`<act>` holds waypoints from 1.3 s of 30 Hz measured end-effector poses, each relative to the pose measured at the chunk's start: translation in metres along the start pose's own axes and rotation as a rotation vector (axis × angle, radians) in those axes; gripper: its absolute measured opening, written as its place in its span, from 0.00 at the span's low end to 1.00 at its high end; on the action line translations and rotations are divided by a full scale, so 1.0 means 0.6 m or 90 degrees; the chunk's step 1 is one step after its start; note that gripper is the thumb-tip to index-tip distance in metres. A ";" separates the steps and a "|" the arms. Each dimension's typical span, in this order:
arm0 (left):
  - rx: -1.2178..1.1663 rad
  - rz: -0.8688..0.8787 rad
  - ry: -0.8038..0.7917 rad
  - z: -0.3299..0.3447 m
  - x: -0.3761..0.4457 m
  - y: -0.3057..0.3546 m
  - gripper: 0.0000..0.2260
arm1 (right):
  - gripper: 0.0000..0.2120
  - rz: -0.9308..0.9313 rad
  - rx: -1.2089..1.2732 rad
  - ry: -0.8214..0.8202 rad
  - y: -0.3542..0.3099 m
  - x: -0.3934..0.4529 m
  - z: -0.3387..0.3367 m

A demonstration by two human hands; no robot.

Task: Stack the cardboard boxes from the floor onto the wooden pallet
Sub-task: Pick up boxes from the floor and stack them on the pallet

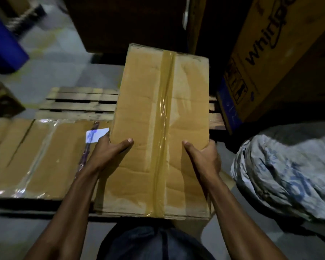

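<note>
Both hands, left grip (109, 152) and right grip (204, 156), clasp the sides of a taped cardboard box (158, 128) at frame centre, over the wooden pallet (77, 104).

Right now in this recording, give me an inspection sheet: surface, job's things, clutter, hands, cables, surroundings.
Surface: wooden pallet on a grey floor, slats partly bare.
Job's things: taped cardboard box held over the pallet; flat box with a white label already lying on the pallet at left.
Clutter: crumpled grey-white sack on the floor at right.
Hands: left hand and right hand grip the held box's sides, thumbs on top.
Cables: nothing seen.
Surroundings: large printed carton at right, dark carton behind, blue object at left; dim light.
</note>
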State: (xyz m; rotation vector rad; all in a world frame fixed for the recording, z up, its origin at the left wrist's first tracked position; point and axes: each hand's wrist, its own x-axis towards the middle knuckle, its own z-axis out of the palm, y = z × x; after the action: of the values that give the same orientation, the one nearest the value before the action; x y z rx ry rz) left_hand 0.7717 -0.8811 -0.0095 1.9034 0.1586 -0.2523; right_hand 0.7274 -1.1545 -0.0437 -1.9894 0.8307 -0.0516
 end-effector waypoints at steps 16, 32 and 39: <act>-0.193 -0.038 0.317 -0.366 -0.402 -0.223 0.15 | 0.35 -0.237 -0.104 -0.219 -0.128 -0.421 0.227; -0.209 -0.100 0.458 -0.929 -0.581 -0.470 0.19 | 0.43 -0.316 -0.150 -0.365 -0.295 -0.847 0.709; -0.167 -0.137 0.497 -1.159 -0.474 -0.575 0.24 | 0.41 -0.320 -0.145 -0.392 -0.392 -0.890 0.975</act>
State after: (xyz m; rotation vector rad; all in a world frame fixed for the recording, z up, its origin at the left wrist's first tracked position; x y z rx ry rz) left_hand 0.4841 -0.1061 -0.0265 1.6311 0.8762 0.3690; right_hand 0.6499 -0.3322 -0.0290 -2.2012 -0.0659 0.3631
